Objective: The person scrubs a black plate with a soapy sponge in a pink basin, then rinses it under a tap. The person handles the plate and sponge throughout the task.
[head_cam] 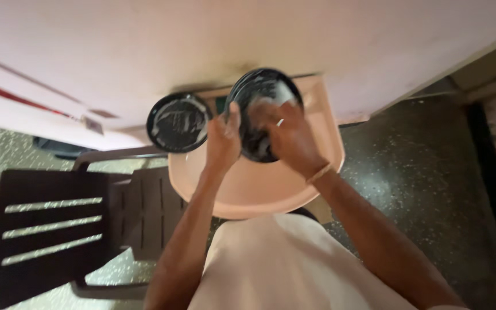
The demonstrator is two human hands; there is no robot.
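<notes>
Two bare forearms, no sleeves showing below the elbows. Thin band-like ring, pale and glinting, on one of the fingers (281,122) of the right hand (288,138). Slim light-coloured bracelet around the right wrist, just behind those fingers. No ring or band visible on the left hand (223,140). Pale, plain cloth garment over the lap, well behind both hands.
</notes>
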